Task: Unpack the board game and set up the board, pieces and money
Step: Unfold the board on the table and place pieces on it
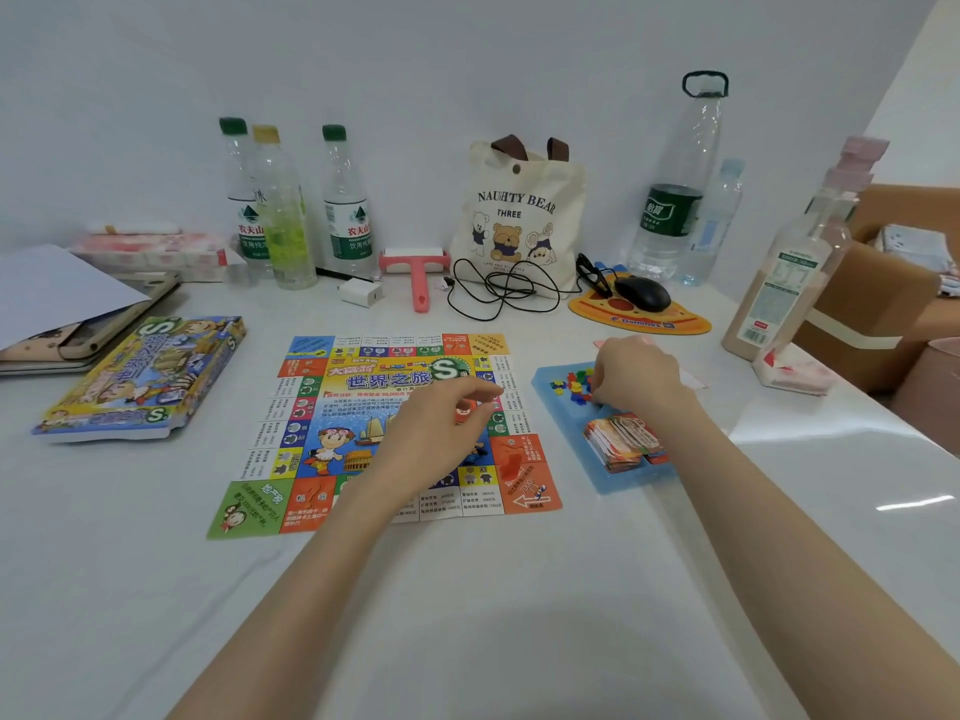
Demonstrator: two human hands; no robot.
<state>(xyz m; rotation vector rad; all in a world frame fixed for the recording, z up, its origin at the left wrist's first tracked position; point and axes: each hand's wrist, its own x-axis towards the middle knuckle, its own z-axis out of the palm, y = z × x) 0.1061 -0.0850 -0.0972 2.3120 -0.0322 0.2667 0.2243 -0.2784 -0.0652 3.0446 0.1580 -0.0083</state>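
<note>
The colourful paper game board (332,423) lies flat in the middle of the white table. My left hand (436,423) hovers over its right half, fingers curled round a small orange piece (464,411). To the right lies the blue plastic tray (566,433), with a heap of small coloured pieces (571,384) at its far end and stacks of cards or money (621,441) at its near end. My right hand (636,374) reaches into the heap of pieces; whether its fingertips hold one is hidden. The game box lid (143,379) lies at the left.
Along the back wall stand several water bottles (291,210), a lint roller (418,272), a white charger (359,292), a canvas bear bag (519,215), a black cable and a mouse (641,293) on a pizza-shaped pad. A tall bottle (784,283) stands right; notebooks lie far left.
</note>
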